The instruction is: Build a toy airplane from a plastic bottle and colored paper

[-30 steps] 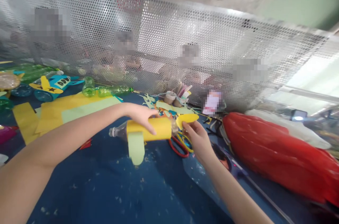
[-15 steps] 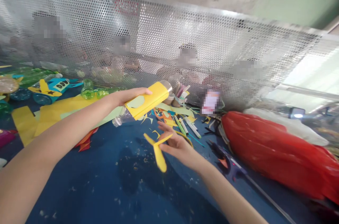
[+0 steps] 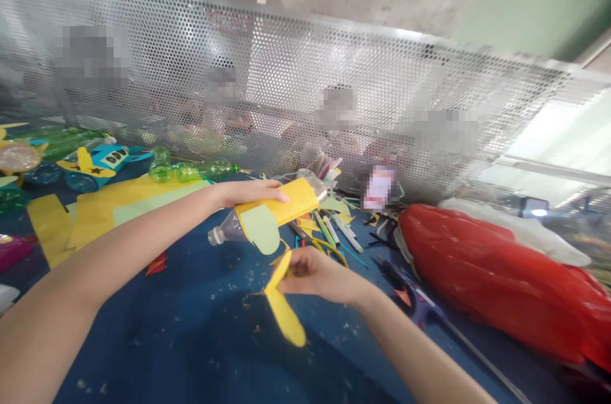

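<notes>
My left hand (image 3: 262, 192) is closed over the top of a clear plastic bottle (image 3: 300, 197) wrapped in yellow paper. The bottle lies sideways in the air above the blue table, its neck pointing left. A pale green paper piece (image 3: 261, 229) is on its side near the neck. Below and right of it, my right hand (image 3: 310, 273) pinches a yellow paper propeller (image 3: 286, 315) by its back. Two blades show, one up and one down; a third cannot be made out. Propeller and bottle are apart.
Yellow paper sheets (image 3: 109, 207), green bottles (image 3: 161, 164) and a decorated bottle plane (image 3: 98, 165) lie at left. Markers (image 3: 346, 229) and scissors (image 3: 329, 248) are beyond my right hand. A glue gun (image 3: 420, 302) and red plastic bag (image 3: 491, 283) lie right. A perforated metal panel (image 3: 286, 73) stands behind.
The bottle has moved down and a little right and turned, bringing its green paper piece to the front. The propeller has tilted round to edge-on in my right hand.
</notes>
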`<state>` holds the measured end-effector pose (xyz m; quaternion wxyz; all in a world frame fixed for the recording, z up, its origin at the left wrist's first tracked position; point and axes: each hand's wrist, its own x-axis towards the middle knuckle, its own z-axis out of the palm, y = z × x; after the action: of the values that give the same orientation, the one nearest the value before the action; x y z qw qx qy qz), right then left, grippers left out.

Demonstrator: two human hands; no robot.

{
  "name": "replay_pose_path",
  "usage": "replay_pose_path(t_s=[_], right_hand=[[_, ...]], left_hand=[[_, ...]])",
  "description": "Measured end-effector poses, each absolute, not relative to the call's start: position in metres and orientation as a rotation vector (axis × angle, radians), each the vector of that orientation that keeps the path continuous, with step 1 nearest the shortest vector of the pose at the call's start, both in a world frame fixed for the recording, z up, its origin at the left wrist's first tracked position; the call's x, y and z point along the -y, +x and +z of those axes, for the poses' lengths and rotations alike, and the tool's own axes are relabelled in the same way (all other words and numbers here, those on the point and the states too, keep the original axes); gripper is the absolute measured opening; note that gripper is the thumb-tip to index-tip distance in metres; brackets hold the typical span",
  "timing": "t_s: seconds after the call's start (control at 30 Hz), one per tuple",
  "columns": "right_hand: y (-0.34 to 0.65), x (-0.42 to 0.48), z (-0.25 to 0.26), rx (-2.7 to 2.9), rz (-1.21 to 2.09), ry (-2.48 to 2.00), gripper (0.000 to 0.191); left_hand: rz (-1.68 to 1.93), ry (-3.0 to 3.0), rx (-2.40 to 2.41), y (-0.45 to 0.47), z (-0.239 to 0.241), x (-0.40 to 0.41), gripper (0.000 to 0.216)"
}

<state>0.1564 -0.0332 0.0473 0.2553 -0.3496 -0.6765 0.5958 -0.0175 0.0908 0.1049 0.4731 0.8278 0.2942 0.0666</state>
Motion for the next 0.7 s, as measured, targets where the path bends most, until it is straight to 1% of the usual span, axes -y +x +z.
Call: replay_pose_path(t_s=[0.1,0.2,0.27,0.4,0.53,0.6,0.7], right_hand=[[0.197,0.025,0.065,1.798,1.440,-1.125,0.021],[0.246,0.006,0.077,1.476,0.966,-1.286,0.030],[0.275,-0.007,0.081,1.388,0.699,-1.485,0.030],[0.304,-0.021,0.077,1.381,0.542,-1.592,0.025],[0.290,-0.020,0.068,1.309,0.239,-1.509,0.026],[0.271,-0.015,0.061,1.284,0.285,-1.442,0.029],[0.235,0.000,0.049,1.407,0.604,-1.326,0.029]], left_hand=[[0.170,2.064,-0.772,-0.028,0.104,-0.099,0.061],[0.174,2.208,-0.819,-0.034,0.103,-0.103,0.063],[0.122,2.390,-0.854,-0.034,0.101,-0.099,0.066],[-0.097,2.631,-0.881,-0.025,0.092,-0.076,0.069],[-0.152,2.778,-0.774,-0.016,0.076,-0.056,0.062],[-0.148,2.823,-0.771,-0.013,0.069,-0.052,0.062],[-0.137,2.839,-0.823,-0.014,0.062,-0.052,0.066]])
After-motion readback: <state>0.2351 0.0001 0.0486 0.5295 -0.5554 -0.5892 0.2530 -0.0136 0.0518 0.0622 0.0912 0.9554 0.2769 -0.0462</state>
